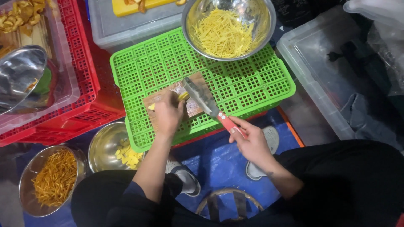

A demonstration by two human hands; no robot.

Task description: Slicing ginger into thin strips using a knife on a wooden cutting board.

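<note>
Gripping the pink-red handle of a broad steel cleaver (205, 99), the right hand (251, 143) has its fingers closed round the grip, the blade angled across a small rectangular wooden cutting board (192, 107) that lies on an upturned bright green perforated plastic crate (248, 86). The left hand (167, 115) presses down, fingers curled, on thin pale yellow slices (183, 96) at the blade's edge; these look light, firm yet brittle and probably damp, so they are best pinned from above with fingertips tucked back from the steel. Nearer the person, a round steel bowl of orange-brown shreds (54, 178) and a second steel bowl holding pale yellow chunks (110, 147) sit on blue floor covering (221, 162), beside a grey shoe (269, 141). To the left stands a red perforated plastic crate (84, 63) carrying an empty tilted steel bowl (19, 75). Beyond the board, a large steel bowl of fine yellow matchsticks (227, 29) rests on the green crate's far edge. Clear plastic storage tubs (311, 80) flank the right side; no legible labels or signs show.
</note>
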